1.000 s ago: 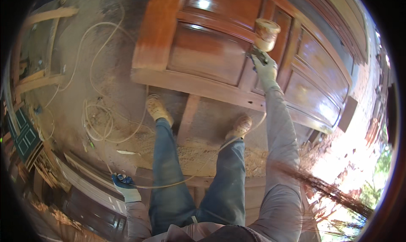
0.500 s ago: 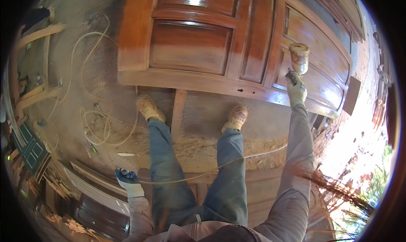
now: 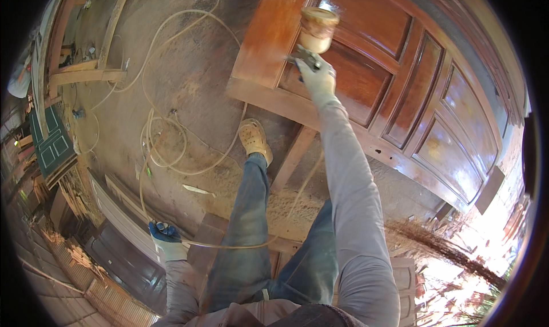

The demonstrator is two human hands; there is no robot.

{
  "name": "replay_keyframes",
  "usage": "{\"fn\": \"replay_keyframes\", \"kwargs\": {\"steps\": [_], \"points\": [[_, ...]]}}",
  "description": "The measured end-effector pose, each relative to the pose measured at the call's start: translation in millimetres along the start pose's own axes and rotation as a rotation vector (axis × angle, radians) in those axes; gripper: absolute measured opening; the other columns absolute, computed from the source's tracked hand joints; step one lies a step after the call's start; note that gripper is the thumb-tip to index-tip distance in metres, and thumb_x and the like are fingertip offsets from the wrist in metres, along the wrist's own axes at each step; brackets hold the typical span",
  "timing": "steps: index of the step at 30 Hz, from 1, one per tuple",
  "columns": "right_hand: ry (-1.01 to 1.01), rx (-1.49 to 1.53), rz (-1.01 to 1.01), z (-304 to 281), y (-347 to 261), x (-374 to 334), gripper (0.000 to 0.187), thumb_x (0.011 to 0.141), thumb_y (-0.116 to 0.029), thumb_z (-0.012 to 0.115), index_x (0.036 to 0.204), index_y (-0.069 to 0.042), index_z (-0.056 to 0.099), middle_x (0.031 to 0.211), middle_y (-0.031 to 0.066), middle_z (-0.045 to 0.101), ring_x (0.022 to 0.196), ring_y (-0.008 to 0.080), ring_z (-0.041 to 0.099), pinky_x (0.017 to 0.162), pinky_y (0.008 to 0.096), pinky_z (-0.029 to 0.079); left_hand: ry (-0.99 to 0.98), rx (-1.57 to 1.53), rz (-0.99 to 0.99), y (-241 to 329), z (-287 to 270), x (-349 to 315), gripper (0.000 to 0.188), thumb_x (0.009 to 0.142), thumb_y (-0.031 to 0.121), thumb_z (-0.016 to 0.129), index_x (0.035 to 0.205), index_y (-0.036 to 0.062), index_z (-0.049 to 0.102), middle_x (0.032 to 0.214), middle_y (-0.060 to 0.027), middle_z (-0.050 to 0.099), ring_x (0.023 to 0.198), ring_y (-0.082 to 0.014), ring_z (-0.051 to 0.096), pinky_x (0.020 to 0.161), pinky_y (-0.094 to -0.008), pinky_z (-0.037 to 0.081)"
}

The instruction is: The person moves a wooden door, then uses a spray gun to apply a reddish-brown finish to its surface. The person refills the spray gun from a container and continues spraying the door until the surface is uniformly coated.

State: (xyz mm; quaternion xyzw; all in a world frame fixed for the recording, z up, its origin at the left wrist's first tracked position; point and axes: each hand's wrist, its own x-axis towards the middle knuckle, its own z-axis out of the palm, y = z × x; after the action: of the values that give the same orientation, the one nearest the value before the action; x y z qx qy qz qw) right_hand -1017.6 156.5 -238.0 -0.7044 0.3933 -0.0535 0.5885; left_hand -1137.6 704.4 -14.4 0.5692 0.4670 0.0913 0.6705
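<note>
The right hand, gloved, grips a spray gun with a stained cup over the glossy reddish door; the left hand seems closed on the pale hose.

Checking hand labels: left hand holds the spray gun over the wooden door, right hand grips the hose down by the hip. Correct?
Sides are swapped. In the head view the right hand holds the spray gun over the wooden door, and the left hand, in a blue-palmed glove, grips the hose low by the hip.
</note>
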Motion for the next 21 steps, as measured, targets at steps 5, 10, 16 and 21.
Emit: {"fn": "replay_keyframes", "kwargs": {"steps": [5, 10, 16, 21], "points": [[-0.109, 0.162, 0.106, 16, 1, -16, 0.039, 0.083, -0.030, 0.070, 0.117, -0.010, 0.067, 0.103, 0.0137, 0.071, 0.095, 0.0249, 0.069, 0.084, 0.0339, 0.051, -0.036, -0.016, -0.047, -3, 4, 1, 0.012, 0.093, 0.028, 0.061, 0.091, 0.0157, 0.061, 0.059, 0.0037, 0.059, 0.042, -0.0057, 0.047, 0.036, -0.0212, 0.033], [0.063, -0.102, 0.018, -112, 56, -66, 0.040, 0.082, -0.030, 0.073, 0.116, -0.010, 0.068, 0.105, 0.0110, 0.072, 0.101, 0.0197, 0.068, 0.086, 0.0322, 0.051, -0.104, 0.044, -0.076, -28, 21, -24, 0.015, 0.096, 0.030, 0.057, 0.089, 0.0179, 0.057, 0.061, 0.0056, 0.056, 0.045, -0.0049, 0.047, 0.037, -0.0208, 0.032], [0.235, -0.135, 0.112, -334, 130, -140, 0.035, 0.086, -0.015, 0.069, 0.119, -0.006, 0.066, 0.107, 0.0058, 0.072, 0.101, 0.0124, 0.067, 0.088, 0.0275, 0.049, -0.240, 0.071, -0.182, -80, 34, -77, 0.013, 0.095, 0.031, 0.058, 0.090, 0.0193, 0.059, 0.062, 0.0040, 0.059, 0.043, -0.0065, 0.046, 0.036, -0.0215, 0.032], [0.400, -0.863, 0.292, -463, 169, -186, 0.039, 0.087, -0.037, 0.064, 0.120, -0.016, 0.065, 0.105, 0.0114, 0.071, 0.099, 0.0282, 0.068, 0.084, 0.0377, 0.052, -0.111, 0.145, -0.139, -119, 37, -118, 0.014, 0.094, 0.031, 0.058, 0.089, 0.0179, 0.057, 0.059, 0.0060, 0.051, 0.043, -0.0059, 0.041, 0.037, -0.0213, 0.030]]}}
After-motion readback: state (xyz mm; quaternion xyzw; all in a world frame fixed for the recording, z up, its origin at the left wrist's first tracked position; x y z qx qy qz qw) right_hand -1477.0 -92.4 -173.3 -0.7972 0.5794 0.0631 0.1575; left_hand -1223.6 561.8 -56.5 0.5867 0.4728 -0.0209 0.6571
